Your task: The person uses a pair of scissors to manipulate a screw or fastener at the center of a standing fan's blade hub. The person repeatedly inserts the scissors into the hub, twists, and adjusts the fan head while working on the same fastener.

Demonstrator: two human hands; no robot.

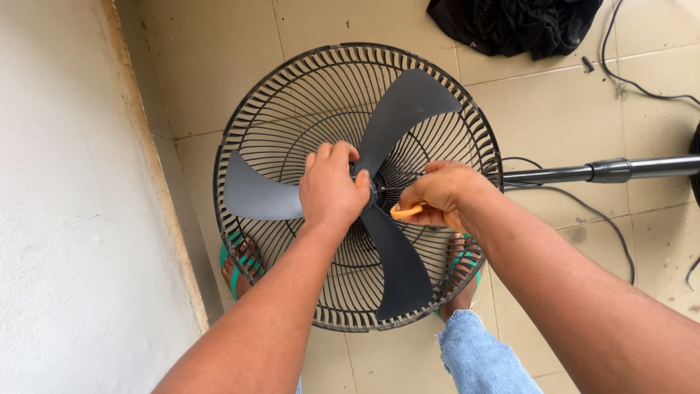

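Fingers (343, 157) grip the hub of a dark three-bladed fan (397, 117).

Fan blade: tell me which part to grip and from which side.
Grip the fan blade at its hub, from above through the open front. The rear grille closes off the back, and the three thin vanes would likely flex. The left hand already clasps the hub.

Both bare arms reach forward from below, the left hand (332, 186) palm-down with fingers (337, 155) curled closed, the right hand (441, 195) clenched in a pinch.
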